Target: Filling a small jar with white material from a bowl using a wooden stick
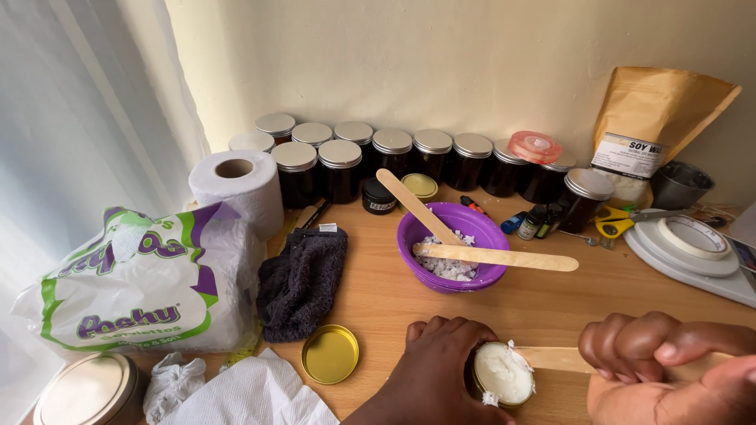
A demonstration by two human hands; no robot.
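My left hand (437, 374) wraps around a small round tin (502, 375) filled with white wax at the table's front edge. A flat wooden stick (551, 358) is gripped by my right hand (669, 366), and its tip rests on the wax in the tin. Behind them a purple bowl (441, 220) holds white wax flakes (449, 266), with two more wooden sticks (496, 256) laid in and across it. The tin's gold lid (330, 353) lies to the left of my left hand.
Several dark jars with silver lids (390, 157) line the wall. A toilet roll (239, 185), a plastic pack of napkins (146, 283), a dark cloth (303, 283) and crumpled tissue (244, 393) sit left. A brown wax bag (650, 130), scissors (618, 222) and a white scale (693, 256) sit right.
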